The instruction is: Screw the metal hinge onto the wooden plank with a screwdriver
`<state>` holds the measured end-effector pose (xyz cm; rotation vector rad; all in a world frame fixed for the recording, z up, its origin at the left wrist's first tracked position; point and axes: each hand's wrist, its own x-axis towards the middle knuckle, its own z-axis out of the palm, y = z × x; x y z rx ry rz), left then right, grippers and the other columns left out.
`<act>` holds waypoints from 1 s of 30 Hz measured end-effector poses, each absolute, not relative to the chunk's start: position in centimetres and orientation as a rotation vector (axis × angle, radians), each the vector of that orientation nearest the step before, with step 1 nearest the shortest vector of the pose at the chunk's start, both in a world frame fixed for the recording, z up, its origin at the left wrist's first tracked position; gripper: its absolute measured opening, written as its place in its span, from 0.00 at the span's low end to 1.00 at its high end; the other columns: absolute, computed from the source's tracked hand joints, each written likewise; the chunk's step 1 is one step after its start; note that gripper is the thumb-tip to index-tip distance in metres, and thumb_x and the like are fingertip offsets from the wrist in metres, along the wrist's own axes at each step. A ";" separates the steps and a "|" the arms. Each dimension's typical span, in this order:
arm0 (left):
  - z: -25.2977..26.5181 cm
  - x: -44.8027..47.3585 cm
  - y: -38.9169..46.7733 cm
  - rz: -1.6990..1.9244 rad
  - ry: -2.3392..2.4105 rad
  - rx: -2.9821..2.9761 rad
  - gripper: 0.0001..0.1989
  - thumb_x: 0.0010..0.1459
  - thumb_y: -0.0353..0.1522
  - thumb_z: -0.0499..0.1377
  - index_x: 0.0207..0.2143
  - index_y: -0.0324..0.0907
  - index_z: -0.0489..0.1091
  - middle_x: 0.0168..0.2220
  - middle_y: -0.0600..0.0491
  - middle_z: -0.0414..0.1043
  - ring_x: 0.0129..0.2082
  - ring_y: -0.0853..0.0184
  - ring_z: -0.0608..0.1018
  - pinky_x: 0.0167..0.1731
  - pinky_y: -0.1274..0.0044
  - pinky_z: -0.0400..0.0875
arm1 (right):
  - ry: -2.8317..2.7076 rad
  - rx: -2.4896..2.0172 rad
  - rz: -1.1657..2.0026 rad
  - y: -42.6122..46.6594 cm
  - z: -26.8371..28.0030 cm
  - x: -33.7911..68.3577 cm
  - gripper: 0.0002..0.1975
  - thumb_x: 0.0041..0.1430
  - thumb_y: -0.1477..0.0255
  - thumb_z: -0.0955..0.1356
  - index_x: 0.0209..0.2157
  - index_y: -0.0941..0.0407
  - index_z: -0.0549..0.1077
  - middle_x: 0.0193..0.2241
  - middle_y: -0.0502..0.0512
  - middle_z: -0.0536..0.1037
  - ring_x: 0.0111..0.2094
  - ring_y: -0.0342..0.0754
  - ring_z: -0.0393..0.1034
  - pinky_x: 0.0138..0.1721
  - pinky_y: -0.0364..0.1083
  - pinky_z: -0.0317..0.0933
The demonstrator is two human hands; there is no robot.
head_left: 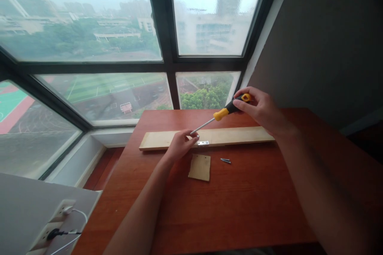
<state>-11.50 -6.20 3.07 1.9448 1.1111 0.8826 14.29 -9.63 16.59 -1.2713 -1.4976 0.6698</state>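
My right hand (260, 107) is wrapped round the black and yellow handle of a screwdriver (221, 114), held at a slant. Its steel shaft runs down to the left, and the tip meets the fingers of my left hand (181, 143). Those fingers are pinched by the front edge of a long pale wooden board (233, 135); a small shiny bit shows at them, too small to name. Just right of them, a small metal plate with holes (203, 143) sits against the board's front edge.
A small square piece of thin board (200, 167) and a few screws (226, 161) lie on the reddish-brown table (239, 207) in front of the long board. Windows (119, 99) stand behind the table. Plugged-in cables (67, 232) hang at the lower left.
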 end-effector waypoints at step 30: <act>2.5 -2.5 -12.9 0.274 1.163 2.538 0.05 0.59 0.35 0.55 0.33 0.45 0.68 0.35 0.49 0.71 0.34 0.62 0.75 0.29 0.75 0.64 | -0.526 -0.855 1.522 -13.7 2.1 16.3 0.10 0.54 0.68 0.71 0.37 0.57 0.76 0.32 0.53 0.76 0.25 0.39 0.64 0.27 0.39 0.63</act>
